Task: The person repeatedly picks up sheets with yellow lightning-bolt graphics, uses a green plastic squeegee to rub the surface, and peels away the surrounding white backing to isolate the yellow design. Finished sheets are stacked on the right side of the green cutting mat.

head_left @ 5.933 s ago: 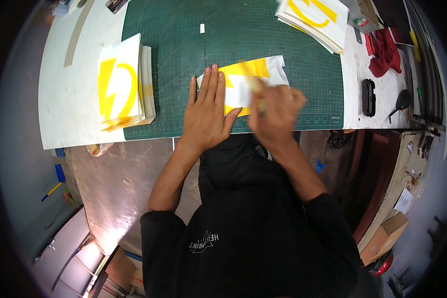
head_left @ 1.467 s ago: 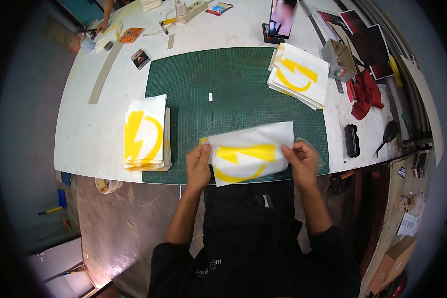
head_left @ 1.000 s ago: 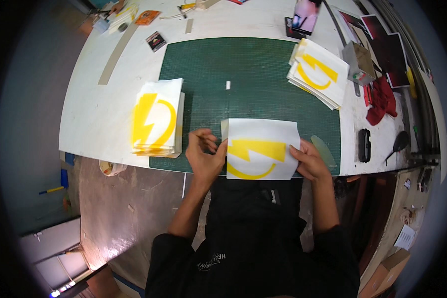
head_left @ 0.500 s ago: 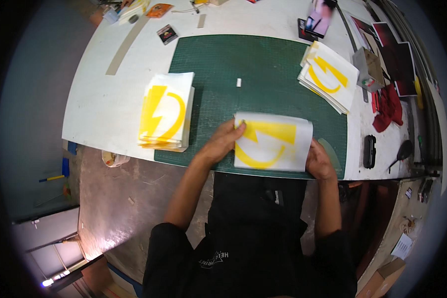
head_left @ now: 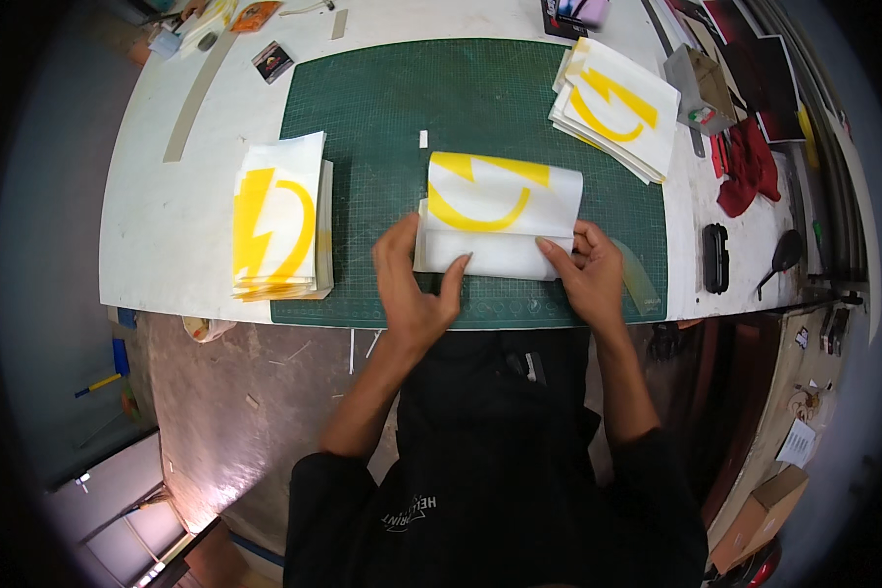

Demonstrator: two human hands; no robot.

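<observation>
A white sheet with a yellow printed design [head_left: 480,208] lies bent over on itself in front of me, a plain white strip along its near side. My left hand [head_left: 416,284] grips its near left corner, thumb on the near edge and fingers along the left edge. At the near right corner my right hand [head_left: 595,274] pinches the sheet, its thumb on top and the other fingers curled at the edge. To the left stands a thick stack of similar printed sheets [head_left: 282,220]. A smaller, fanned stack [head_left: 622,108] lies at the far right.
A green cutting mat [head_left: 382,108] covers the middle of the white table [head_left: 157,235]. On the right are a grey box [head_left: 701,88], a red cloth [head_left: 750,171], a black case [head_left: 715,258] and a black spoon-shaped object [head_left: 782,260]. A small white piece [head_left: 423,139] lies on the mat.
The sheet was held up with its printed side whole in view; now it rests lower and bent, a plain strip along its near side. Both hands have shifted to its near corners.
</observation>
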